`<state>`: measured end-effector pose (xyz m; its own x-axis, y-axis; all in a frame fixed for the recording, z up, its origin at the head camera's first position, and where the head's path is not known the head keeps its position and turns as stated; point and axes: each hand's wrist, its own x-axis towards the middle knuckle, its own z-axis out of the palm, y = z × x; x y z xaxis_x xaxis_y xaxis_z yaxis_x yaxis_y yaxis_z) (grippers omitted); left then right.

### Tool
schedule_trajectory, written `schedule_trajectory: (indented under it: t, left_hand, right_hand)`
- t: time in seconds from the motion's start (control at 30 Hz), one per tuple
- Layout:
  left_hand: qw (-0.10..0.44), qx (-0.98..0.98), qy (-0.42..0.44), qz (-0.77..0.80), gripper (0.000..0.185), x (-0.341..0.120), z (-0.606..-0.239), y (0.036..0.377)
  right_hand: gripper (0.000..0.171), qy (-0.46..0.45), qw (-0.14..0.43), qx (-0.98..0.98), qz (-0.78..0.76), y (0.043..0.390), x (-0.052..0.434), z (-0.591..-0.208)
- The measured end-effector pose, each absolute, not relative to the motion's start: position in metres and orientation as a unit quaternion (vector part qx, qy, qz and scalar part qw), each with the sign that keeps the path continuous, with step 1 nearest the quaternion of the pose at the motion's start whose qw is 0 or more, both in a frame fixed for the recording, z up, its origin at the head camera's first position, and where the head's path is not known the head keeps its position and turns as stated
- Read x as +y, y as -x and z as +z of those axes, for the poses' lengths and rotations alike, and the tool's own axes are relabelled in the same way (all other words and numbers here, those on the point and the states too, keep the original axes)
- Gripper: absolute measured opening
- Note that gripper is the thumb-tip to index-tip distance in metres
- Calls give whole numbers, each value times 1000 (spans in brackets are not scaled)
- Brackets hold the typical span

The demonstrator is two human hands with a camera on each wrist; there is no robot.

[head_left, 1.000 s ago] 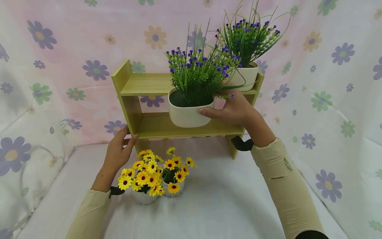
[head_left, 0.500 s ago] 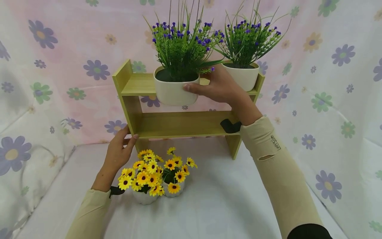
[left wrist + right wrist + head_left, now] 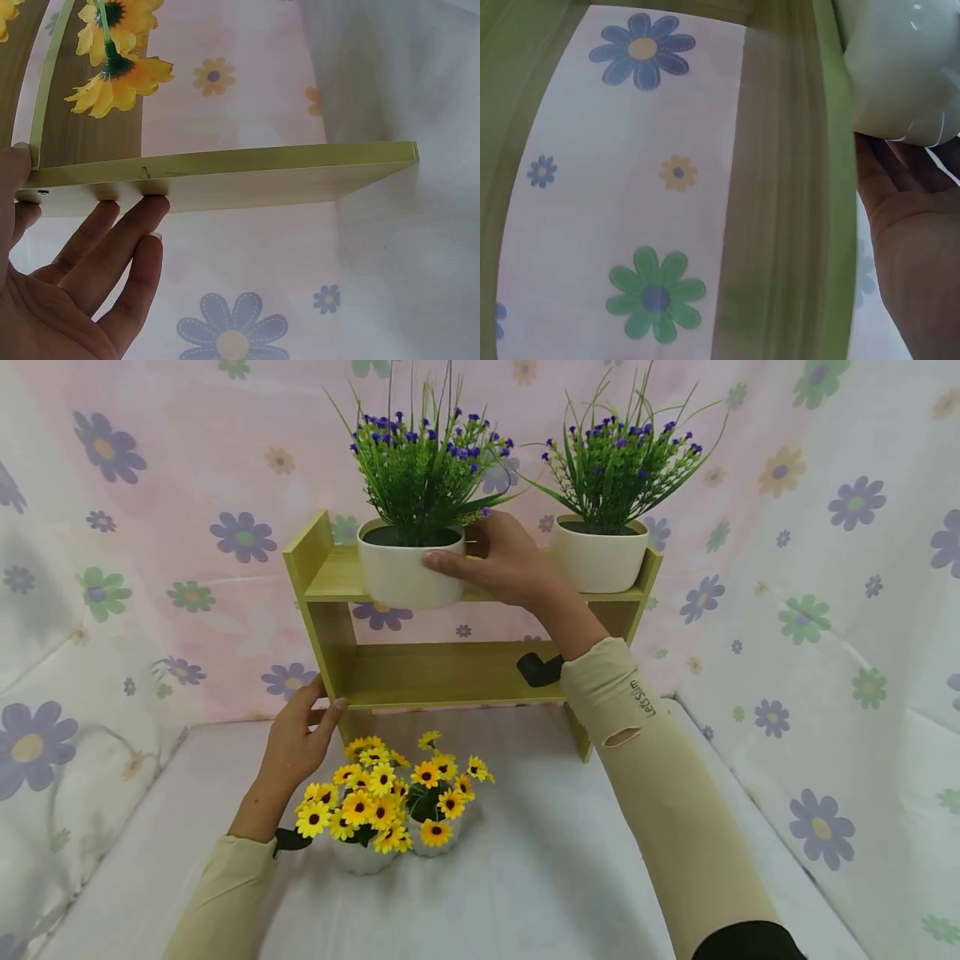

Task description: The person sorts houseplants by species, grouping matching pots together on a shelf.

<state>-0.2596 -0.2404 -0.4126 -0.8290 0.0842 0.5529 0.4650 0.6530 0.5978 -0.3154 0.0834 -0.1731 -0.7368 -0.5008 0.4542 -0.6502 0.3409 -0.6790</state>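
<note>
Nearest, yellow flowers (image 3: 367, 802) stood on the surface (image 3: 517, 893). Beyond, the left hand (image 3: 296, 739), fingers loosely spread, touched the wooden stand (image 3: 322, 647) on its left side. The white planter (image 3: 408, 577), probably light, stiff and smooth, best held by its end, was at the top shelf's (image 3: 333, 578) left, contact unclear; the right hand (image 3: 506, 560) pinched its right end. Farther right stood a matching planter (image 3: 600, 564).

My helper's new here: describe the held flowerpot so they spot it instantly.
Find the wooden shelf. By its top board, look for the left white pot with purple flowers. Unlike its twin to the right, it is gripped by the right hand.
</note>
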Motion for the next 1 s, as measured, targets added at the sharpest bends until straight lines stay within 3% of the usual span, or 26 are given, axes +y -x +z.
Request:
schedule_trajectory:
  t: [0.23, 0.7, 1.0]
  left_hand:
    - [247, -875, 156, -387, 58, -243, -415, 260]
    - [242, -876, 158, -386, 57, -244, -412, 260]
    - [245, -872, 165, -391, 58, -242, -413, 260]
  right_hand:
    - [72, -307, 46, -793, 524, 318, 60, -178]
    - [74, -278, 66, -822, 493, 317, 28, -173]
    - [86, -272, 73, -846, 453, 317, 17, -178]
